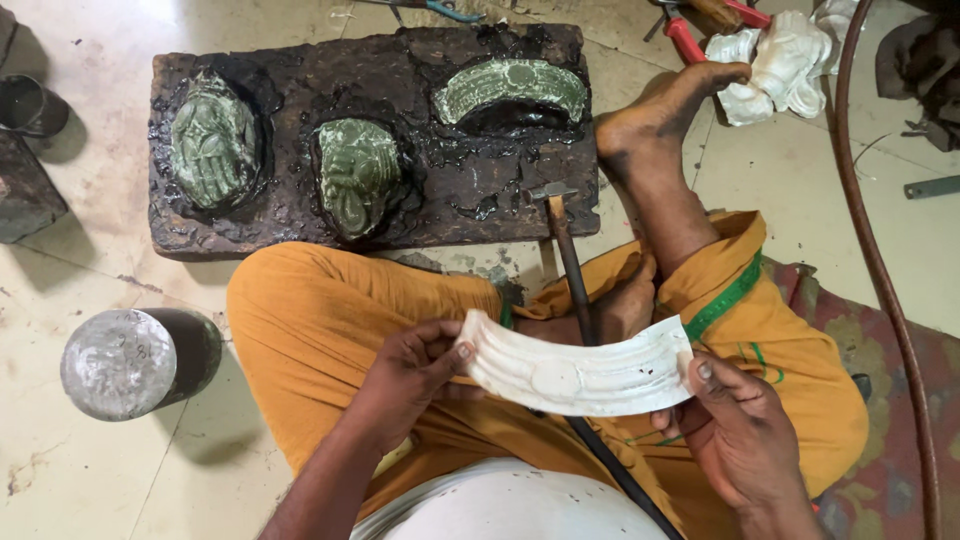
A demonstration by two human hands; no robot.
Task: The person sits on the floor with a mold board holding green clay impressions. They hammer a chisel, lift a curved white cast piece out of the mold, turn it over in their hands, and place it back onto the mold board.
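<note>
I hold a curved white ribbed plaster-like strip over my lap with both hands. My left hand grips its left end, thumb on top. My right hand pinches its right end. A hammer with a dark handle lies across my legs beneath the strip, its head resting at the edge of a dark pitch-covered block. Three greenish embossed metal pieces sit set in the block: one at the left, one in the middle, one curved at the upper right.
A metal cylinder stands on the floor at the left. White plaster casts and red-handled pliers lie beyond my foot. A brown hose runs down the right side. A small cup sits far left.
</note>
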